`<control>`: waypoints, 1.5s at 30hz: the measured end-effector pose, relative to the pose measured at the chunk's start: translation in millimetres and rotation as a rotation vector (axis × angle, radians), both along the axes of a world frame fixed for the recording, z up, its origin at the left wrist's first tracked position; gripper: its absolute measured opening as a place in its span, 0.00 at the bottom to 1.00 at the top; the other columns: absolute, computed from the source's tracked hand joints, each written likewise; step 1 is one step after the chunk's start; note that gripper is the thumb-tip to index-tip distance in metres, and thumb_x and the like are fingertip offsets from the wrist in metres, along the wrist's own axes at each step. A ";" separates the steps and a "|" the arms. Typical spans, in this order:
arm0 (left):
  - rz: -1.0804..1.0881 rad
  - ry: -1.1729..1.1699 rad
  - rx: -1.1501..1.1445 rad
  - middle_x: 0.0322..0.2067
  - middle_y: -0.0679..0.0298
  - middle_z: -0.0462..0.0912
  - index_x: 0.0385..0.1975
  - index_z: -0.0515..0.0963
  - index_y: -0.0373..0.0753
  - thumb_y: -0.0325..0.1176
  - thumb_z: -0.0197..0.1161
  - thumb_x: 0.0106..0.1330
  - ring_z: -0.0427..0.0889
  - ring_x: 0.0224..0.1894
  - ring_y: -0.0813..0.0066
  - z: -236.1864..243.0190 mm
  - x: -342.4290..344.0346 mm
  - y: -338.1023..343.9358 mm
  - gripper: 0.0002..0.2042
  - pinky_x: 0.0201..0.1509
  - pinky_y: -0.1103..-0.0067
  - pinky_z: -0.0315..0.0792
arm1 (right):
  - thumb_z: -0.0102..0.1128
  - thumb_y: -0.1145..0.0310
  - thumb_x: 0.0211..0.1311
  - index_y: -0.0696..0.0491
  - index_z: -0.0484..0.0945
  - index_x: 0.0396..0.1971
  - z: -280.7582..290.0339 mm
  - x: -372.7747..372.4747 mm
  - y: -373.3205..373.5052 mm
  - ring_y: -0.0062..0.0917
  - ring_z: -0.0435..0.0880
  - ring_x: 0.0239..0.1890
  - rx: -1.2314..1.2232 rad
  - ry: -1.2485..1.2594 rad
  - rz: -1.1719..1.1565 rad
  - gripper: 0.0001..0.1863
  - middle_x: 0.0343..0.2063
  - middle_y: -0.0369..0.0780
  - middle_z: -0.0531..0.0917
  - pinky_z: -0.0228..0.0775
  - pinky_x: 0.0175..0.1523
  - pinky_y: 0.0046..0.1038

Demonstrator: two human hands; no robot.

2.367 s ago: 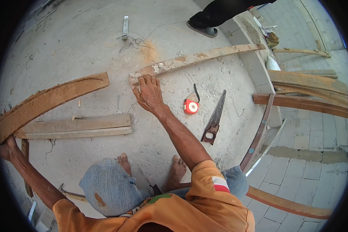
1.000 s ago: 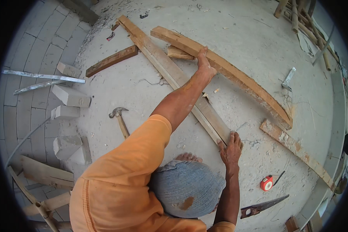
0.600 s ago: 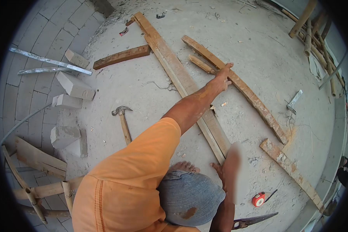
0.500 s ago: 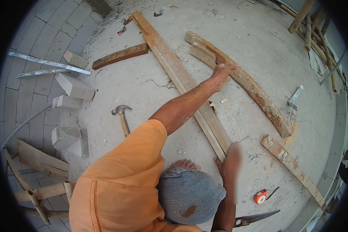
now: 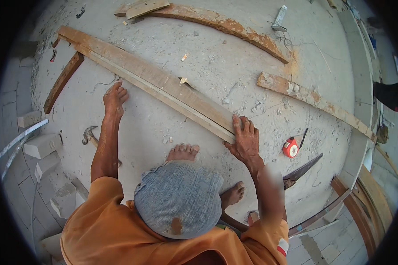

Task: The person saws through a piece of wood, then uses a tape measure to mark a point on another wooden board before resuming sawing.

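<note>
Head view: right hand (image 5: 244, 143) clasped the near end of the boards (image 5: 141, 76); left hand (image 5: 115, 99), loosely uncurled, hung beside them.

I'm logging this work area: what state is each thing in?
Paired boards, lying together
Left hand, close beside them, fingers partly curled
Right hand, touching their near end
Hammer, lying, partly hidden
Tape measure, lying, black strip out
Handsaw, lying, partly hidden
Long plank, lying, short board atop
</note>
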State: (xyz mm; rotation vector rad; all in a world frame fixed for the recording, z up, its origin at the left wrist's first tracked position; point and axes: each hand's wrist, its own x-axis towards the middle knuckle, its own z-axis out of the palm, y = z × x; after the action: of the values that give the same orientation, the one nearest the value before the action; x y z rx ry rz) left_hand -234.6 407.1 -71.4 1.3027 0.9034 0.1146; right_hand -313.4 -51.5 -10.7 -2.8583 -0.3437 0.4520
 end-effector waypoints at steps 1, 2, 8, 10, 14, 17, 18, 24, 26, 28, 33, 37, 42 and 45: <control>-0.015 0.021 -0.003 0.46 0.50 0.76 0.51 0.71 0.28 0.39 0.66 0.62 0.78 0.44 0.59 -4.3 0.7 -10.3 0.24 0.46 0.72 0.75 | 0.77 0.58 0.40 0.54 0.56 0.67 -6.9 -10.5 -18.3 0.45 0.65 0.61 -0.027 0.036 0.025 0.53 0.60 0.50 0.64 0.62 0.57 0.48; -0.025 0.039 0.001 0.50 0.45 0.74 0.55 0.69 0.26 0.40 0.65 0.63 0.78 0.48 0.54 -4.8 2.3 -22.1 0.27 0.50 0.70 0.76 | 0.77 0.58 0.40 0.54 0.55 0.68 -9.3 -19.5 -37.9 0.44 0.65 0.61 -0.047 0.073 0.054 0.54 0.60 0.49 0.64 0.62 0.57 0.48; -0.193 0.065 -0.142 0.58 0.35 0.66 0.62 0.61 0.23 0.40 0.58 0.68 0.70 0.61 0.44 -11.7 -8.6 -75.5 0.30 0.64 0.60 0.67 | 0.78 0.52 0.40 0.52 0.53 0.69 -6.3 -73.1 -135.3 0.44 0.62 0.64 -0.171 0.229 0.000 0.57 0.62 0.49 0.62 0.61 0.61 0.50; -0.203 0.123 -0.131 0.59 0.35 0.66 0.61 0.62 0.23 0.40 0.58 0.68 0.69 0.62 0.44 -8.0 -10.9 -82.3 0.29 0.65 0.59 0.66 | 0.75 0.50 0.45 0.53 0.56 0.67 -2.8 -80.6 -160.4 0.46 0.63 0.64 -0.099 0.106 -0.033 0.52 0.61 0.51 0.63 0.59 0.64 0.50; -0.227 0.123 -0.087 0.55 0.38 0.71 0.58 0.66 0.23 0.38 0.60 0.67 0.73 0.58 0.47 -1.4 -5.3 -89.4 0.26 0.63 0.61 0.68 | 0.72 0.56 0.51 0.61 0.62 0.62 2.5 -63.2 -216.1 0.50 0.64 0.63 -0.158 -0.178 -0.330 0.43 0.60 0.56 0.65 0.58 0.64 0.46; -0.240 0.113 -0.041 0.45 0.47 0.78 0.50 0.71 0.25 0.36 0.60 0.67 0.79 0.50 0.55 -4.7 1.5 -90.8 0.20 0.58 0.65 0.71 | 0.73 0.49 0.47 0.63 0.59 0.64 -25.5 -57.2 -253.2 0.48 0.66 0.63 -0.205 -0.071 -0.349 0.51 0.60 0.53 0.67 0.59 0.65 0.46; -0.234 0.094 -0.019 0.37 0.56 0.80 0.43 0.74 0.31 0.36 0.62 0.66 0.81 0.42 0.63 -6.2 -0.8 -84.1 0.15 0.51 0.70 0.74 | 0.73 0.49 0.47 0.63 0.59 0.64 -34.3 -51.9 -254.3 0.50 0.68 0.61 -0.150 -0.022 -0.354 0.51 0.59 0.54 0.68 0.63 0.63 0.45; -0.129 0.082 0.163 0.33 0.62 0.79 0.50 0.71 0.29 0.33 0.65 0.63 0.79 0.34 0.74 22.7 -28.3 -109.3 0.20 0.39 0.77 0.75 | 0.68 0.65 0.48 0.63 0.65 0.55 -57.4 -61.0 -252.5 0.50 0.75 0.47 0.067 -0.009 -0.443 0.34 0.43 0.53 0.74 0.69 0.51 0.43; -0.314 0.025 0.240 0.36 0.59 0.80 0.54 0.69 0.26 0.34 0.66 0.63 0.79 0.36 0.73 37.0 -36.8 -121.4 0.24 0.44 0.76 0.75 | 0.64 0.64 0.49 0.62 0.68 0.53 -56.0 -73.3 -267.8 0.39 0.76 0.41 0.445 0.001 -0.606 0.31 0.39 0.47 0.75 0.70 0.48 0.37; -0.446 -0.048 0.171 0.40 0.56 0.80 0.55 0.69 0.28 0.36 0.66 0.63 0.79 0.40 0.73 49.0 -48.5 -128.3 0.25 0.48 0.75 0.75 | 0.63 0.63 0.48 0.62 0.68 0.54 -23.7 -51.2 -231.9 0.33 0.76 0.40 0.591 0.089 -0.716 0.32 0.38 0.45 0.75 0.70 0.46 0.34; -0.852 -0.184 0.007 0.41 0.57 0.80 0.55 0.74 0.34 0.42 0.67 0.63 0.78 0.45 0.72 108.4 -22.3 -211.8 0.25 0.52 0.74 0.73 | 0.61 0.53 0.44 0.61 0.67 0.59 74.4 -14.9 -157.9 0.27 0.78 0.38 1.019 0.290 -0.802 0.41 0.38 0.41 0.76 0.76 0.41 0.30; -1.181 -0.279 -0.159 0.42 0.60 0.81 0.56 0.75 0.35 0.44 0.66 0.65 0.78 0.47 0.73 135.2 -10.5 -258.7 0.24 0.54 0.74 0.72 | 0.59 0.48 0.46 0.61 0.67 0.60 89.4 21.7 -76.2 0.30 0.79 0.38 1.251 0.517 -0.610 0.43 0.40 0.44 0.76 0.80 0.39 0.35; -1.262 -0.343 -0.161 0.45 0.58 0.82 0.53 0.78 0.36 0.45 0.64 0.66 0.79 0.48 0.71 130.3 -5.3 -260.9 0.22 0.55 0.73 0.72 | 0.71 0.55 0.49 0.61 0.64 0.61 100.3 33.9 -9.0 0.31 0.78 0.47 1.048 0.460 -0.379 0.43 0.46 0.45 0.77 0.70 0.55 0.32; -1.246 -0.324 -0.083 0.44 0.58 0.83 0.51 0.79 0.36 0.45 0.65 0.65 0.79 0.48 0.71 119.6 -8.7 -247.3 0.21 0.55 0.73 0.71 | 0.75 0.62 0.47 0.61 0.60 0.63 94.3 37.0 7.2 0.33 0.77 0.49 1.009 0.378 -0.272 0.45 0.48 0.48 0.76 0.68 0.58 0.33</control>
State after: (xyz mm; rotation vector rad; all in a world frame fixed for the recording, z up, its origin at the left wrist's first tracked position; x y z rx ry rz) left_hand -243.3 159.8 48.1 1.5033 -0.2688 -0.6593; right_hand -276.4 -44.3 83.6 -1.7617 -0.0628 0.5440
